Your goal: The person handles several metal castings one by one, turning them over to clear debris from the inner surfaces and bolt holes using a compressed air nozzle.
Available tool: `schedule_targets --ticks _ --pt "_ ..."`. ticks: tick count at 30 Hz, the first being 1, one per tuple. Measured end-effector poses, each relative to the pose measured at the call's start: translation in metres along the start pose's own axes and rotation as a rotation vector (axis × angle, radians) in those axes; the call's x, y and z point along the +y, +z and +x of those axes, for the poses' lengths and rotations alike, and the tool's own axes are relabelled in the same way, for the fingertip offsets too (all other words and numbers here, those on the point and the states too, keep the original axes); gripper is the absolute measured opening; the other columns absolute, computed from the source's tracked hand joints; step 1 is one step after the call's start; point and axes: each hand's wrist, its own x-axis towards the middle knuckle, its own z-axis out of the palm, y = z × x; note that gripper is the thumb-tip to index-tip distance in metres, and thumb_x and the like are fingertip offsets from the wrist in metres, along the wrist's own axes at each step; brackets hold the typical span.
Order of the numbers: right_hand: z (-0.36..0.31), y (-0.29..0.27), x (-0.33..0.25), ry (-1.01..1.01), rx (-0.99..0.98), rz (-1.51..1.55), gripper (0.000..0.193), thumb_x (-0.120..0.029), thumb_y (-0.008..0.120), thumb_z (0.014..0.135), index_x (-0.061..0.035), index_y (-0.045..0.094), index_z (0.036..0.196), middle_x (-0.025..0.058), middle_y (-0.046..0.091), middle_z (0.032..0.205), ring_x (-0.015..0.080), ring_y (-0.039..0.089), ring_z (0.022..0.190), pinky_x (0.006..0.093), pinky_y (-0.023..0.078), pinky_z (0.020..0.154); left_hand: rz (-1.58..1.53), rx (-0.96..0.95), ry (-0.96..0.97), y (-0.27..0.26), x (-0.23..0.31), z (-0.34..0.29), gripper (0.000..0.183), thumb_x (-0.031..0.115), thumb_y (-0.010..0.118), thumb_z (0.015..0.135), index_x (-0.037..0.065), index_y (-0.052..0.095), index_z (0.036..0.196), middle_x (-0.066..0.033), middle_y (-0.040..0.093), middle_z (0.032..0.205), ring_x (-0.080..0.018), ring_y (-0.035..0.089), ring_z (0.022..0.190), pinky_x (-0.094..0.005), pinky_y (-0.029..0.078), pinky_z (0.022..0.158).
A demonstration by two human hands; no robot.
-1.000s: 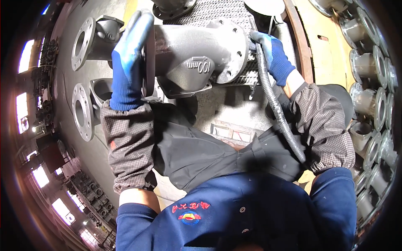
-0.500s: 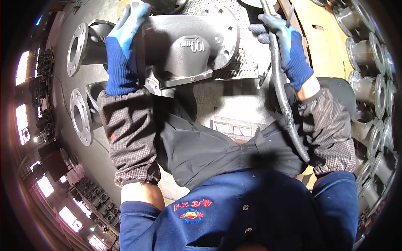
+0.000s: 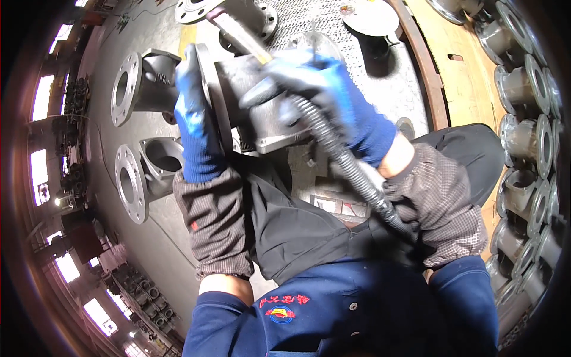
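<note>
A grey cast flanged pipe fitting (image 3: 237,76) lies across the bench in front of me, its left flange edge-on to me. My left hand (image 3: 193,113), in a blue and grey glove, grips that flange, fingers stretched up along its outer side. Over the fitting's body, my right hand (image 3: 324,89), gloved alike, is closed round a slim hand tool (image 3: 244,37) with a pale shaft. A ribbed grey hose (image 3: 333,149) runs from beneath this hand back to my right forearm. Motion blurs the right hand and the tool, and the tool's tip is not clear.
Similar fittings (image 3: 146,178) stand on the floor at the left. Another flanged piece (image 3: 259,24) lies behind the work on the textured metal bench (image 3: 303,18). A round pale disc (image 3: 372,18) tops a dark stand. Several fittings line the right side beside a tan board (image 3: 458,77).
My right hand has swung left and nearer with the tool and hose, from beside the bench to over the fitting. The whole view has shifted; my left hand stays at the flange.
</note>
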Motion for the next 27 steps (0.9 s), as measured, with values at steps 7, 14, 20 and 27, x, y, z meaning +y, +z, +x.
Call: schedule_targets --ticks 7,14,20,27 --pt "0.018 0.046 -0.023 0.598 -0.188 0.873 0.023 -0.012 0.063 0.081 0.0012 0.064 0.099 0.0154 0.065 0.099 0.0226 0.065 0.083 0.0294 0.053 0.069 -0.603 0.127 -0.296 -0.012 0.001 -0.025 0.081 0.062 0.035 0.086 0.005 0.026 0.143 -0.0209 0.04 0.136 -0.0275 0.05 0.113 -0.0416 0.04 0.095" --pt "0.009 0.047 -0.046 1.046 -0.195 1.039 0.025 -0.018 0.067 0.081 0.0023 0.064 0.096 0.0114 0.067 0.086 0.0137 0.065 0.078 0.029 0.052 0.07 -0.255 0.046 -0.181 -0.006 0.013 -0.04 0.087 0.066 0.024 0.089 -0.004 0.026 0.141 -0.0168 0.028 0.146 -0.0249 0.019 0.137 -0.04 0.013 0.112" --pt "0.002 0.055 -0.058 1.058 -0.117 1.018 0.032 -0.026 0.065 0.084 0.0035 0.061 0.096 0.0105 0.066 0.076 0.0106 0.059 0.053 0.0217 0.047 0.046 -0.274 0.168 -0.267 0.021 0.051 -0.046 0.077 0.055 0.027 0.092 -0.005 0.026 0.14 -0.0194 0.026 0.146 -0.0248 0.021 0.137 -0.0369 0.013 0.112" --pt "-0.003 0.058 -0.045 1.087 -0.443 1.177 0.05 -0.043 0.05 0.09 0.0046 0.065 0.092 0.0143 0.067 0.07 0.0132 0.06 0.047 0.0231 0.048 0.044 -0.631 0.133 -0.351 0.02 0.065 -0.039 0.066 0.043 0.027 0.095 -0.007 0.027 0.139 -0.0165 0.03 0.144 -0.019 0.028 0.133 -0.0328 0.016 0.111"
